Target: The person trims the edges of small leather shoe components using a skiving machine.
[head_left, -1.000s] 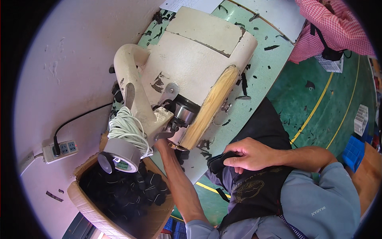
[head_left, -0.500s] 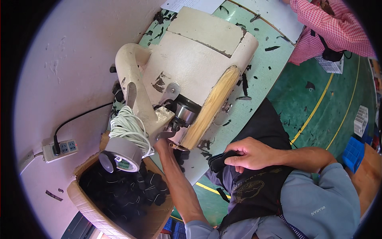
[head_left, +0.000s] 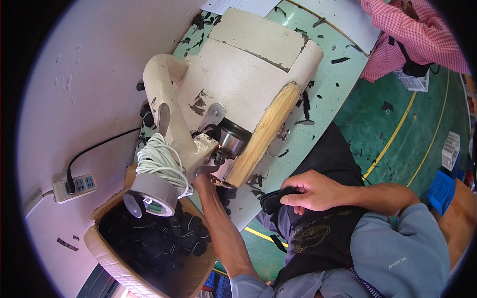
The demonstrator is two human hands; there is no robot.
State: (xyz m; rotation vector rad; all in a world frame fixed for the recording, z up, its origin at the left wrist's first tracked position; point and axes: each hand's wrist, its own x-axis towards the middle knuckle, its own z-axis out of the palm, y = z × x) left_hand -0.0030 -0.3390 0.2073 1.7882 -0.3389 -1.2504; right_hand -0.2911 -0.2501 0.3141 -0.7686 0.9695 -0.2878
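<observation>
My left arm (head_left: 218, 218) reaches up to the front of a cream machine (head_left: 218, 79) that looks like a skiving machine. The fingers of that hand are hidden under the metal arm and the round steel drum (head_left: 232, 139), so what they hold does not show. Over my lap, my right hand (head_left: 315, 190) is closed around a small stack of black, soft-looking pieces (head_left: 276, 199), with the thumb pressed on top. This stack is apart from the machine, near the table edge. A worn yellowish strip (head_left: 263, 136) runs along the machine's front edge.
Lower left stands a cardboard box (head_left: 126, 268) full of black pieces. Above it hangs a grey round lamp (head_left: 155, 193) with coiled white cable. Black scraps litter the green table (head_left: 343, 42). A power strip (head_left: 74, 187) is on the wall. Another person's checked sleeve (head_left: 417, 30) is far right.
</observation>
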